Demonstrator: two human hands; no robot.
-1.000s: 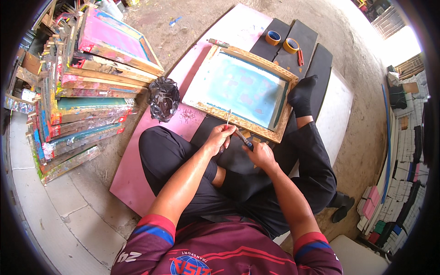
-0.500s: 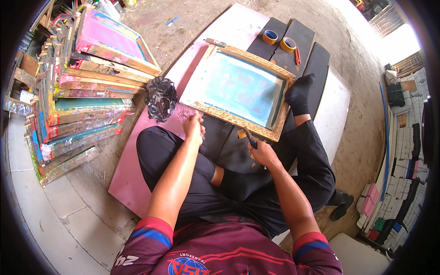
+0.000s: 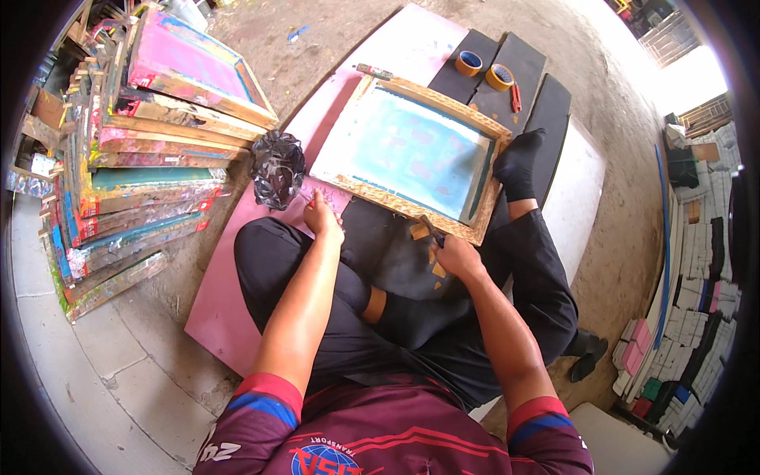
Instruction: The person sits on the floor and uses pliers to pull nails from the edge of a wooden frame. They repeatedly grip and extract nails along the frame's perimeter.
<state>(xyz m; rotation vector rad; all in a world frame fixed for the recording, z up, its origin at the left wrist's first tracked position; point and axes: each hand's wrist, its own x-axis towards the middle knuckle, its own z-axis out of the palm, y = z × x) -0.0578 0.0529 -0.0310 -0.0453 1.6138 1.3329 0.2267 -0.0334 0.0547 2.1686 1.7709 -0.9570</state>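
A wooden silk-screen frame (image 3: 412, 215) with a blue-stained mesh lies before me, its near edge close to both hands. My right hand (image 3: 457, 257) is closed around a dark-handled hand tool (image 3: 432, 229), perhaps pliers; its tip is by the frame's near edge. My left hand (image 3: 323, 218) is beyond my left knee, fingers drawn together, over a scatter of thin reddish bits (image 3: 310, 192) on the pink board (image 3: 229, 305). What those fingers hold, if anything, is too small to see. Small tan scraps (image 3: 438, 270) lie beside my right hand.
A crumpled black plastic bag (image 3: 277, 168) stands left of the frame. Further left, several paint-stained screens (image 3: 198, 91) are stacked. Two tape rolls (image 3: 499, 77) and a red cutter (image 3: 516, 97) lie on dark boards beyond. My socked foot (image 3: 519, 168) is against the frame's right side.
My left hand has moved a little left and away from the frame, toward the thin bits by the bag. The right hand has shifted slightly, still gripping the tool. The frame has stayed put.
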